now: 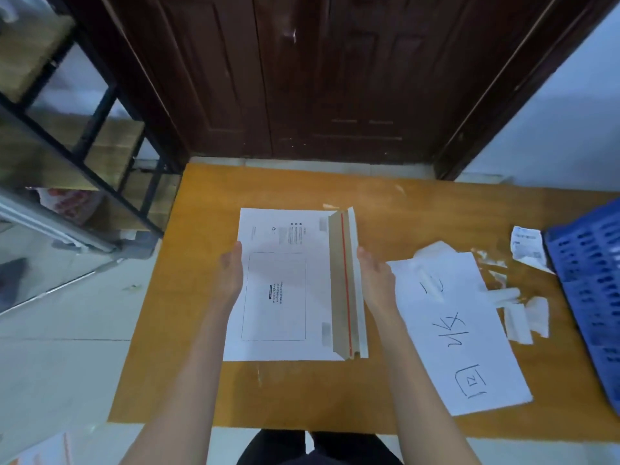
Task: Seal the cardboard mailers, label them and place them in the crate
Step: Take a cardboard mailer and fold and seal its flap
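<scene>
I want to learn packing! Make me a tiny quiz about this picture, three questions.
1. True or false: the flap of the cardboard mailer is already sealed shut.
2. Which side of the table holds the blue crate? A) the person's right B) the person's left
3. What lies between the mailer and the crate, under paper scraps?

Key:
1. False. The flap stands open, showing its red strip; the left hand and right hand rest at the mailer's edges.
2. A
3. A white sheet with handwriting.
</scene>
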Demonstrator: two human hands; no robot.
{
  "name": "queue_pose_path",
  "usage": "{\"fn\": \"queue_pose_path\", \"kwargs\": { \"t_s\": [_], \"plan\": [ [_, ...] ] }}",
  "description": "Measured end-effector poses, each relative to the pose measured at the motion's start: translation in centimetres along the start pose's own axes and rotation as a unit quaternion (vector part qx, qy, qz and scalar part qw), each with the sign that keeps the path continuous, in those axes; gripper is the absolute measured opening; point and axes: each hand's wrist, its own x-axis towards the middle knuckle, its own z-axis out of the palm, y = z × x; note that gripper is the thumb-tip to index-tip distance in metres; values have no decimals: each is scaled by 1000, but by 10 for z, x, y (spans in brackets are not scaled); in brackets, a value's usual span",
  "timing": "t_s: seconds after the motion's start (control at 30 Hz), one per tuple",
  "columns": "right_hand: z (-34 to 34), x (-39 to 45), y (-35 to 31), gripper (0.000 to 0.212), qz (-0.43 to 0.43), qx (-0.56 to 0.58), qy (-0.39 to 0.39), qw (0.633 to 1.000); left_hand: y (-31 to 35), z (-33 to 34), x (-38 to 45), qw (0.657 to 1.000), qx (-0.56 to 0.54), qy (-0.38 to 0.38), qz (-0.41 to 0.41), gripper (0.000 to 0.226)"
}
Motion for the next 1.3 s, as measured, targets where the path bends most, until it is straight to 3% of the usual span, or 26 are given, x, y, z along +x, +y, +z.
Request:
{"fn": "queue_pose_path", "kwargs": {
  "t_s": [0.03, 0.1, 0.2, 0.27, 0.33, 0.47, 0.57, 0.73, 0.87, 0.93, 1.0, 1.13, 1.3],
  "plan": [
    [0, 2, 2, 47, 1, -8, -1, 1000, -4, 2, 3, 1000, 14, 9, 2, 26],
    [3, 10, 9, 45, 6, -30, -8, 1000, -9, 8, 8, 999, 7, 32, -6, 19],
    [9, 22, 25, 47, 22, -68, -20, 997, -17, 19, 13, 998, 37, 24, -44, 49],
    [14, 28, 34, 45, 27, -86, -11, 996, -21, 23, 20, 996, 61, 36, -50, 56],
    [18, 32, 40, 49, 20, -102, 8, 995, -25, 25, 24, 996, 48, 52, -49, 54],
    [23, 39, 45, 47, 31, -108, -1, 994, -20, 26, 27, 997, -5, 41, -65, 21],
    [24, 40, 51, 38, 33, -117, 6, 993, -17, 27, 29, 997, 40, 23, -61, 51],
    [17, 42, 57, 24, 16, -198, 42, 979, -21, 23, 32, 998, 27, 41, -45, 27],
    [6, 41, 51, 15, 39, -103, 62, 992, -15, 18, 26, 994, 74, 63, -52, 40],
    [0, 43, 47, 9, 93, -6, 46, 995, -12, 21, 21, 980, 178, 76, -43, 54],
    [-5, 42, 39, 10, 141, 79, 9, 987, -9, 32, 14, 958, 273, 89, 20, 71],
    [-18, 35, 30, 8, 150, 138, -19, 979, 14, 73, -8, 956, 221, -14, 195, 92],
    [-27, 31, 27, 10, 94, 150, -17, 984, 34, 112, -30, 911, 304, -158, 229, 121]
  ]
}}
